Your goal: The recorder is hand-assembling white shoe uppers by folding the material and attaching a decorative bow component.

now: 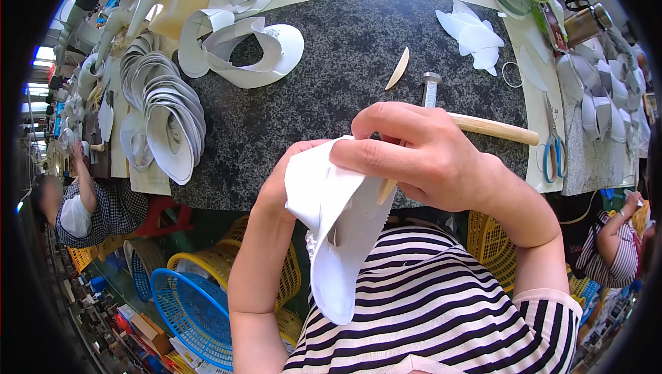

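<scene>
My left hand (274, 184) is closed on a white shoe upper (334, 257), holding it up in front of my striped top; most of its fingers are hidden behind the upper. With bent fingers, my right hand (420, 157) pinches the upper's top edge. A short piece of pale wood (386, 191) pokes out beneath the right hand, seemingly held in it, though its other end is covered. Just beyond that hand, a hammer (493, 128) with a metal head and wooden handle lies on the dark speckled slab (331, 43). Farther off rests a thin, pointed wooden sliver (398, 68).
Stacked white uppers (172, 129) stand at the left, and more uppers (255, 53) lie at the slab's far left. White cut pieces (472, 36) sit far right. Blue-handled scissors (554, 157) lie at the right edge. Below is a blue basket (189, 312). Other people work on both sides.
</scene>
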Available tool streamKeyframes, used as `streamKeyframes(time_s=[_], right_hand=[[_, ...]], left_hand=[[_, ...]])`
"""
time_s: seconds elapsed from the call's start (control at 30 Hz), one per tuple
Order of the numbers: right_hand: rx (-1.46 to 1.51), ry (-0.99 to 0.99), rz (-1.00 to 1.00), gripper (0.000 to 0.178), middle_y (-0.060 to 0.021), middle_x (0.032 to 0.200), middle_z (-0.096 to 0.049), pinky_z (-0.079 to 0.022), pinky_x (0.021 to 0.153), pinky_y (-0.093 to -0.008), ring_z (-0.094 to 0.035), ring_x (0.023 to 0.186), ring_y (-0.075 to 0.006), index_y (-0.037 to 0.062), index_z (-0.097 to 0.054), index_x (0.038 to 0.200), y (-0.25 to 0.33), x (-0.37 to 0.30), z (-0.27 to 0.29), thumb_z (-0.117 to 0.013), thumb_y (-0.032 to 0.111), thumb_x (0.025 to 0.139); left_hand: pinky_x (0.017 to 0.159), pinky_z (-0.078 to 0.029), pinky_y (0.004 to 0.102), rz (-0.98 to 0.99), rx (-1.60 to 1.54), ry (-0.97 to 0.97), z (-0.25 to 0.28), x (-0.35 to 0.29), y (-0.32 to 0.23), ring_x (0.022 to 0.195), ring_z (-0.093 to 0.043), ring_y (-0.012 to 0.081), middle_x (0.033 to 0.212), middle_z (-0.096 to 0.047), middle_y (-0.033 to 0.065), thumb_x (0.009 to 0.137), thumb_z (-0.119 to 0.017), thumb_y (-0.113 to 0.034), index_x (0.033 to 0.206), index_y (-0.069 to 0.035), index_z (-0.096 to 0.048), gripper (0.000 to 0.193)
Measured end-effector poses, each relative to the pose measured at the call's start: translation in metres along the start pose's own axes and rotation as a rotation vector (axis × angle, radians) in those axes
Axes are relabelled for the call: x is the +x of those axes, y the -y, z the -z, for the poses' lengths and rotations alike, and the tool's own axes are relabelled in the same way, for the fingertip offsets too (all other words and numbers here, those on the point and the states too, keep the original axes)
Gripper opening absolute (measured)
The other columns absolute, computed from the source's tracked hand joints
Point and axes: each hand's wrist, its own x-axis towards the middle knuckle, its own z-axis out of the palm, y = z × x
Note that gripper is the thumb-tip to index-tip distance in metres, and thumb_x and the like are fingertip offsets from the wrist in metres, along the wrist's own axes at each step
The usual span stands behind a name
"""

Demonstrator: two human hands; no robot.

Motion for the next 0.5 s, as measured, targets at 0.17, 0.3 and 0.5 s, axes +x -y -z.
streamKeyframes(time_s=[0.17,0.3,0.5], right_hand=[[0.017,-0.01,-0.031,0.036,-0.0054,0.087,-0.054,-0.054,0.059,-0.0354,-0.063,0.076,-0.0226,0.0117,-0.062,0.111,0.0,-0.003,-0.009,-0.071,0.001,0.077],[0.021,0.001,-0.026,0.039,-0.0061,0.088,-0.054,-0.054,0.06,-0.0369,-0.064,0.077,-0.0245,0.0113,-0.062,0.111,-0.007,-0.001,-0.006,-0.071,-0.001,0.076],[0.039,-0.004,-0.034,0.041,-0.0071,0.089,-0.056,-0.055,0.062,-0.0382,-0.065,0.078,-0.0268,0.0104,-0.062,0.111,-0.009,-0.004,-0.007,-0.071,-0.003,0.074]], left_hand=[[0.079,-0.056,0.0265,-0.068,0.04,-0.09,0.0,0.004,0.016,0.094,-0.069,0.0114,0.104,-0.073,0.0076,0.092,-0.069,-0.015,0.115,0.001,-0.068,0.028],[0.081,-0.055,0.0268,-0.068,0.049,-0.106,0.001,-0.001,0.007,0.097,-0.067,0.0117,0.107,-0.072,0.0078,0.093,-0.068,-0.014,0.117,0.0,-0.066,0.029],[0.092,-0.052,0.0299,-0.01,0.108,-0.148,-0.024,-0.028,-0.022,0.109,-0.063,0.0151,0.121,-0.065,0.01,0.096,-0.064,-0.015,0.131,-0.001,-0.058,0.037]])
